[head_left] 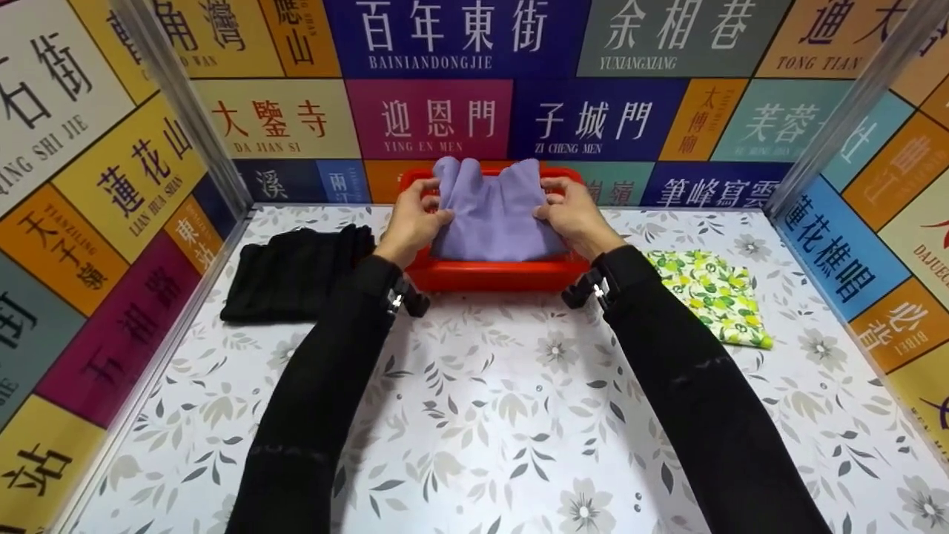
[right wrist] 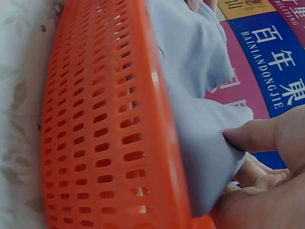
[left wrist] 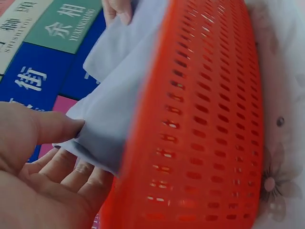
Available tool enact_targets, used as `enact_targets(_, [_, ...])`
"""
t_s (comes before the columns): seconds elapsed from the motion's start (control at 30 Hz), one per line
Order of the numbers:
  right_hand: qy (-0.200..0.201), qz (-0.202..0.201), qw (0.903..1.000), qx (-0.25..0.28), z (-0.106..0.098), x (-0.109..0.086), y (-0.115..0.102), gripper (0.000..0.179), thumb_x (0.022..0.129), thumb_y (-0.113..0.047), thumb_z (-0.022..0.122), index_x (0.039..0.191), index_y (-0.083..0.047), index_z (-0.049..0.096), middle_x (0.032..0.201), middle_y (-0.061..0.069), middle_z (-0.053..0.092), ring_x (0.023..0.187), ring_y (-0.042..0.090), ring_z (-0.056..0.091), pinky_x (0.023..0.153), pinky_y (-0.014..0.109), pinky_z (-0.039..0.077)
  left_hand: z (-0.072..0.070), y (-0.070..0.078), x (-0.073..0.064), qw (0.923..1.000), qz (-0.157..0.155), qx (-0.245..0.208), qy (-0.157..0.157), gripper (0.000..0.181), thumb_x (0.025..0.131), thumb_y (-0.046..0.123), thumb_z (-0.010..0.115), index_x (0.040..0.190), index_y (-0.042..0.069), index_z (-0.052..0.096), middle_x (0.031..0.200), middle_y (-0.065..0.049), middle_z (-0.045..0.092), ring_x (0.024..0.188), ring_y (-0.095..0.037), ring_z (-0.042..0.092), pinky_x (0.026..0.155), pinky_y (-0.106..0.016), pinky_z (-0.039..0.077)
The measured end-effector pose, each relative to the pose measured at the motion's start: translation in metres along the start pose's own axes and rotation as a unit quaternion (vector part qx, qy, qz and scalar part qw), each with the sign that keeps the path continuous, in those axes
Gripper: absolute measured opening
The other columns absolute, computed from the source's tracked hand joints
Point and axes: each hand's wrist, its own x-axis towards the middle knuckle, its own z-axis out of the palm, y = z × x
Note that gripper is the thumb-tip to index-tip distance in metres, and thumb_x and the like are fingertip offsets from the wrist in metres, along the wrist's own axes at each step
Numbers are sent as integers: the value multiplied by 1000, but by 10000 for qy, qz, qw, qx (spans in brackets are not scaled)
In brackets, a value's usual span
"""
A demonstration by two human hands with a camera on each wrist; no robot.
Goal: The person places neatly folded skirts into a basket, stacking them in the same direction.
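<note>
A piece of lavender cloth [head_left: 493, 211] is held up by both hands at the red plastic basket [head_left: 489, 276], its lower part inside the rim. My left hand [head_left: 415, 219] pinches the cloth's left side between thumb and fingers; the left wrist view shows this thumb [left wrist: 59, 126] on the fabric. On the other side, my right hand [head_left: 576, 216] pinches the right edge, and its thumb [right wrist: 252, 136] presses the cloth in the right wrist view. The basket's slotted wall [left wrist: 205, 119] stands between the wrist cameras and the cloth's lower part.
Folded black cloth [head_left: 285, 278] lies left of the basket, near the left sleeve. To the right, a folded lemon-print cloth [head_left: 715, 297] lies partly behind the right forearm. Panels with printed signs [head_left: 430, 119] enclose the floral-patterned table [head_left: 489, 415] at the back and sides.
</note>
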Motion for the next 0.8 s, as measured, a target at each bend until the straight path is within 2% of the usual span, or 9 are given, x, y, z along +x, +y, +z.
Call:
enact_targets(0.07, [-93, -76, 9987, -499, 0, 0, 5, 74, 107, 12, 61, 176, -1, 38, 170, 28, 60, 144, 33, 64, 115, 44, 59, 0, -4, -1, 9986, 99, 516, 54, 68, 108, -4, 73, 171, 4, 51, 149, -26, 76, 133, -34, 74, 111, -43, 64])
enact_targets(0.13, [-202, -232, 9892, -1430, -2, -1, 10, 75, 107, 8, 61, 178, 2, 35, 172, 30, 58, 153, 38, 62, 124, 47, 56, -2, -7, -2, 9932, 172, 1152, 46, 62, 108, 0, 73, 168, 2, 55, 152, -26, 75, 140, -36, 74, 118, -46, 63])
enact_targets(0.17, [-229, -348, 9796, -1964, -4, -2, 13, 75, 107, 6, 62, 177, 3, 36, 173, 30, 57, 156, 40, 60, 129, 49, 54, -2, -9, -3, 9891, 218, 1458, 23, 58, 109, 2, 73, 165, 2, 59, 153, -25, 75, 142, -37, 74, 120, -47, 62])
enact_targets(0.23, [-246, -596, 9545, -2912, -7, -5, 17, 72, 108, 0, 64, 175, 6, 39, 171, 31, 58, 159, 43, 59, 134, 52, 50, -4, -11, -5, 9802, 346, 1950, -58, 49, 110, 7, 72, 158, 3, 66, 153, -23, 75, 143, -36, 74, 123, -48, 60])
enact_targets(0.3, [-224, -827, 9331, -3494, -11, -8, 21, 66, 109, -6, 65, 171, 7, 47, 168, 31, 61, 158, 45, 60, 136, 54, 47, -6, -11, -8, 9747, 490, 2176, -144, 40, 111, 10, 70, 151, 5, 73, 150, -20, 77, 139, -35, 76, 122, -48, 59])
enact_targets(0.37, [-200, -1028, 9239, -3680, -14, -14, 22, 58, 110, -11, 65, 165, 6, 56, 162, 30, 66, 152, 44, 64, 134, 56, 47, -7, -11, -12, 9725, 672, 2223, -187, 34, 112, 11, 69, 145, 7, 77, 146, -18, 80, 134, -34, 77, 120, -48, 60])
enact_targets(0.53, [41, -1813, 9114, -3695, -23, -30, 27, 44, 112, -12, 62, 152, 3, 71, 152, 25, 76, 141, 43, 70, 128, 58, 51, -9, -12, -28, 9644, 1240, 2331, -164, 28, 112, 8, 68, 137, 4, 81, 136, -17, 84, 124, -33, 80, 116, -47, 62])
enact_targets(0.67, [345, -2447, 8997, -3598, -32, -43, 36, 35, 115, -9, 63, 145, 2, 76, 147, 25, 78, 143, 44, 69, 128, 60, 51, -8, -12, -46, 9528, 1717, 2501, -114, 25, 112, 8, 69, 133, 5, 84, 132, -14, 87, 122, -31, 82, 114, -45, 64])
enact_targets(0.8, [454, -2733, 8941, -3520, -44, -55, 51, 35, 117, -9, 63, 148, 4, 73, 152, 28, 73, 150, 48, 64, 133, 63, 45, -5, -13, -68, 9425, 2008, 2665, -160, 24, 113, 9, 70, 132, 8, 84, 133, -11, 87, 124, -28, 82, 114, -43, 65])
